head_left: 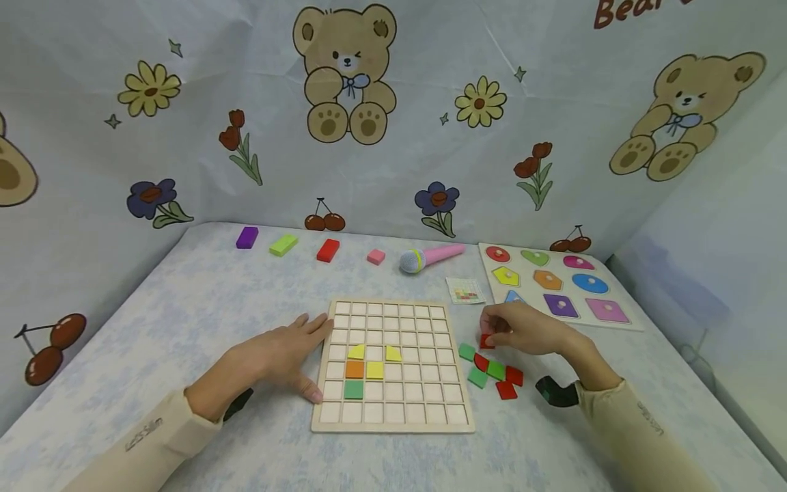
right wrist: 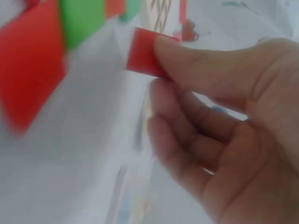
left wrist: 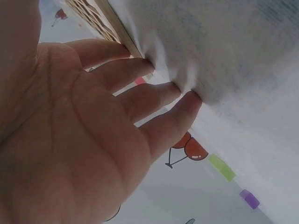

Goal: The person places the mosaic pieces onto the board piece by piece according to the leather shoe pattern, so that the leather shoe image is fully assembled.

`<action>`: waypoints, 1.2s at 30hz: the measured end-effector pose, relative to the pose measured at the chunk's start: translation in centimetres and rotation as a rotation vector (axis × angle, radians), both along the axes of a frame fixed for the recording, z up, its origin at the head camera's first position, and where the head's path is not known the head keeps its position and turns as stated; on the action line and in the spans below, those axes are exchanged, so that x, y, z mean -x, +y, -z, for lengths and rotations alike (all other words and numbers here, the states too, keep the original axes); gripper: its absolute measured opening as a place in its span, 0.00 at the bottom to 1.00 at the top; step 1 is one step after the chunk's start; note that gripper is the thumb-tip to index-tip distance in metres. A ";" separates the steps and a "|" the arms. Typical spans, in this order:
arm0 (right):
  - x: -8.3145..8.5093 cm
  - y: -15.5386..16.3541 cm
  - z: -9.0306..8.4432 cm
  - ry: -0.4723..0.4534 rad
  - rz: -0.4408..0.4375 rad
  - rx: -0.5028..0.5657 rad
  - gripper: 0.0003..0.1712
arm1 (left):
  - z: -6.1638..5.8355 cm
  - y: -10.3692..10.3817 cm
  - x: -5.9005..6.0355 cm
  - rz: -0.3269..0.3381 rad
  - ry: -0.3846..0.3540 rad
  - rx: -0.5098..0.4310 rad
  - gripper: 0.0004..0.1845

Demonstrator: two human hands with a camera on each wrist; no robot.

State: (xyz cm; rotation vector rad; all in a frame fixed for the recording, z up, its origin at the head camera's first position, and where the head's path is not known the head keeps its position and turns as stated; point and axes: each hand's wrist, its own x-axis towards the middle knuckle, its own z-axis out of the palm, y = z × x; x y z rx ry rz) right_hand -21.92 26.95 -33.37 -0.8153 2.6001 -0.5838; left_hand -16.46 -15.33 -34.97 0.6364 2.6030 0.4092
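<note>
My left hand point(head_left: 279, 355) lies along the left edge of a wooden grid board point(head_left: 393, 432), fingers spread and fairly straight, thumb near its lower left side. In the left wrist view its fingertips rest by the board's edge. My right hand point(head_left: 522, 328) pinches a red tile point(right wrist: 142, 52) between thumb and fingers, to the right of the board. On the grid sit an orange tile point(head_left: 354, 370), a yellow square tile point(head_left: 375, 370), a green tile point(head_left: 353, 389) and two cut-cornered yellow tiles point(head_left: 393, 353). Several loose red and green tiles point(head_left: 496, 370) lie just below the right hand.
A small pattern card point(head_left: 465, 291) lies beyond the board, beside a shape puzzle board point(head_left: 596, 311) with knobbed pieces. Along the back are a pink toy microphone point(head_left: 433, 257) and purple point(head_left: 247, 238), lime point(head_left: 283, 245), red point(head_left: 328, 251) and pink point(head_left: 376, 256) blocks, before a printed curtain.
</note>
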 end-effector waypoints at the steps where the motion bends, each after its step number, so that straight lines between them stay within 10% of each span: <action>1: 0.0 -0.6 -0.2 0.013 -0.013 0.009 0.07 | 0.0 0.0 0.0 -0.002 -0.002 0.001 0.67; 19: -2.6 -14.5 -0.6 0.036 -0.205 0.110 0.06 | 0.1 -0.1 0.2 -0.004 0.002 0.022 0.67; 36: -5.3 -17.2 0.8 0.056 -0.250 0.063 0.06 | -0.2 0.0 0.1 0.006 0.011 0.019 0.66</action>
